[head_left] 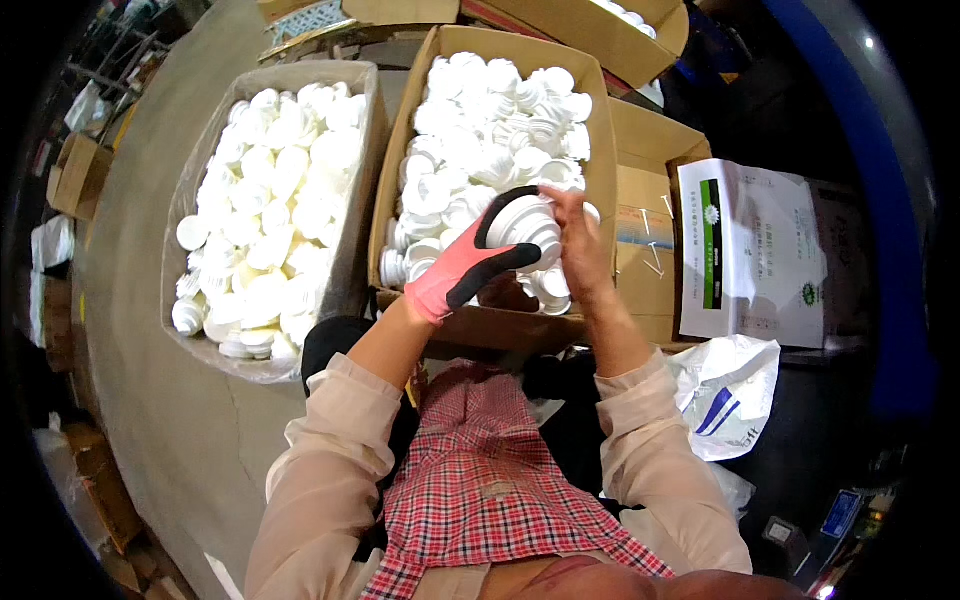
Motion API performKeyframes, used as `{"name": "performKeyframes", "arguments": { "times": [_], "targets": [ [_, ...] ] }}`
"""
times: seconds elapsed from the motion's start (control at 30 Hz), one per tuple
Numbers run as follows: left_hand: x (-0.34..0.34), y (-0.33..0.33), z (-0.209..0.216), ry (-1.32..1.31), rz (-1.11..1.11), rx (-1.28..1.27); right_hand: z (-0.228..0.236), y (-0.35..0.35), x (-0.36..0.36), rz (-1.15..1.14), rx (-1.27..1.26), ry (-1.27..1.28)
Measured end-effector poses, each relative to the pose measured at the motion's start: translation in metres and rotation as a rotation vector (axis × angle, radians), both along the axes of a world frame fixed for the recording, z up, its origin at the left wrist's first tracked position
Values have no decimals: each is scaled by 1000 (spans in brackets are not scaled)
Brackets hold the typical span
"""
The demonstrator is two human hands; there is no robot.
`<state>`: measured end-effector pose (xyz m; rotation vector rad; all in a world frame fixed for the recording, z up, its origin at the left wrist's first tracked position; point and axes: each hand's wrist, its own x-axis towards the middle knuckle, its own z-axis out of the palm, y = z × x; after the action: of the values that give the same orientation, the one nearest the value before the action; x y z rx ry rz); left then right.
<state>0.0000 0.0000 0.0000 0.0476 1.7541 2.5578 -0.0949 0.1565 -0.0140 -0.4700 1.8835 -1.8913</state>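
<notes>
The left hand (462,262), in a coral and black glove, has its fingers and thumb clamped on a white ringed piece (528,222), over the near part of a cardboard box (604,120) of similar white parts. The bare right hand (586,250) bends its fingers against the piece's edge at two o'clock; whether they clamp it, I cannot tell. From the piece, a plastic-lined box (373,125) sits at nine o'clock, a printed carton (755,262) at three, a white bag (735,400) at four

A ridged white piece (528,228) sits between fingers (575,215), seemingly tilted.
</notes>
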Motion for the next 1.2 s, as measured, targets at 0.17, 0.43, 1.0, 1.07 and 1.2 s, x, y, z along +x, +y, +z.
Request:
{"name": "performKeyframes", "arguments": {
  "times": [0.17,0.43,1.0,1.07,1.2],
  "targets": [
    [-2,12,-52,-57,261,-320,0,-18,9,-314,158,181],
    [2,21,-27,-125,284,-343,-7,-11,-4,-239,174,260],
    [6,-23,-12,-220,73,420,13,6,11,288,164,723],
    [8,-24,-8,-217,42,401,14,7,9,321,168,785],
    [9,-19,-15,-168,74,365,21,9,11,335,98,655]
  ]
}}
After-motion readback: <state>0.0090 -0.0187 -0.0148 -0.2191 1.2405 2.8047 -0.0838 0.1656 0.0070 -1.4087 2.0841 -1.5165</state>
